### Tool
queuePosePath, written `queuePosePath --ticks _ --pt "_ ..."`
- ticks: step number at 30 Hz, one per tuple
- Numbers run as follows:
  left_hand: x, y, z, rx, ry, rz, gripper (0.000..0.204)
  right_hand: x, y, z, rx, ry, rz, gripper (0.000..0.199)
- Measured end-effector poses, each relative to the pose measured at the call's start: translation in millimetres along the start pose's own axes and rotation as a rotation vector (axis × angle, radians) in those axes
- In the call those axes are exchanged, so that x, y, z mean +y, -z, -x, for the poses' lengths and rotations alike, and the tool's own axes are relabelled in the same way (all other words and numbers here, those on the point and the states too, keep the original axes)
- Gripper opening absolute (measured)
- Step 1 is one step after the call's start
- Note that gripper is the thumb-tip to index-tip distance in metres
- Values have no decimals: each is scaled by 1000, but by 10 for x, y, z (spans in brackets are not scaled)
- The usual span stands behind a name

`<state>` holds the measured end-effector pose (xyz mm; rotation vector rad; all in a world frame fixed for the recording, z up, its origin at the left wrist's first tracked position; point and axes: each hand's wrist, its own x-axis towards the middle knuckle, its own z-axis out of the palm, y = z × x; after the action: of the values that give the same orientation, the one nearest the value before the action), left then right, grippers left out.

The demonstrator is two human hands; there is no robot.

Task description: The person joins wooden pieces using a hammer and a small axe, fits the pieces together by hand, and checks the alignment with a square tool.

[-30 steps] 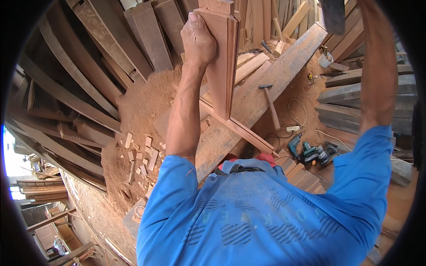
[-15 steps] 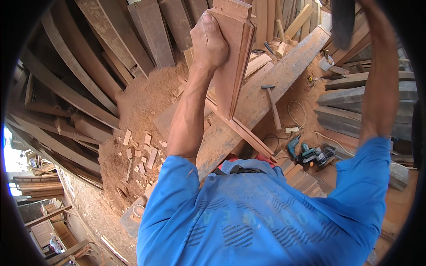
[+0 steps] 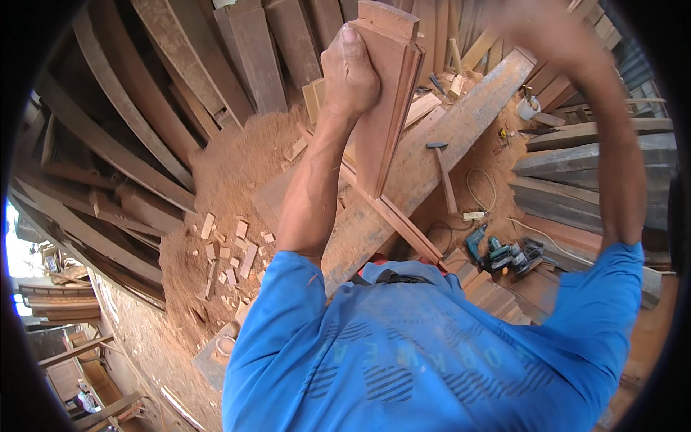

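Note:
A brown board with grooved edges (image 3: 373,147) stands upright, its lower end on a narrow moulded wooden strip (image 3: 409,227). My left hand (image 3: 350,75) grips the board's left side near the top, thumb up. Raised at the upper right, my right hand (image 3: 551,36) is smeared by motion. Its fingers, and anything in them, cannot be made out. The strip lies across a long worn plank (image 3: 468,111). On that plank rests a hammer (image 3: 443,173) with a wooden handle, touched by neither hand.
Sawdust (image 3: 237,162) and small wood offcuts (image 3: 241,252) cover the ground at left. Power tools (image 3: 500,252) and a looped cord (image 3: 481,189) lie at right, below a white bucket (image 3: 527,108). Long timbers (image 3: 108,144) lean and stack on both sides.
My right hand has swung into view from the top edge, blurred. The dark tool seen near it earlier no longer shows. My left hand keeps its hold on the board.

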<state>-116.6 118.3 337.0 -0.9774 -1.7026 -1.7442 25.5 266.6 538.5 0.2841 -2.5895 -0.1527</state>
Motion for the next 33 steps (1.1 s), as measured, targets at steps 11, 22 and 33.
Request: queuePosePath --ticks 11,22,33 --pt "7 -143 -3 -37 12 95 62 92 39 115 -271 -73 93 60" --pt "124 -2 304 16 25 200 80 406 -2341 1768 -424 -844 -966 25" --pt "743 737 817 195 279 -34 101 -121 -4721 3239 -901 -952 -588 51"
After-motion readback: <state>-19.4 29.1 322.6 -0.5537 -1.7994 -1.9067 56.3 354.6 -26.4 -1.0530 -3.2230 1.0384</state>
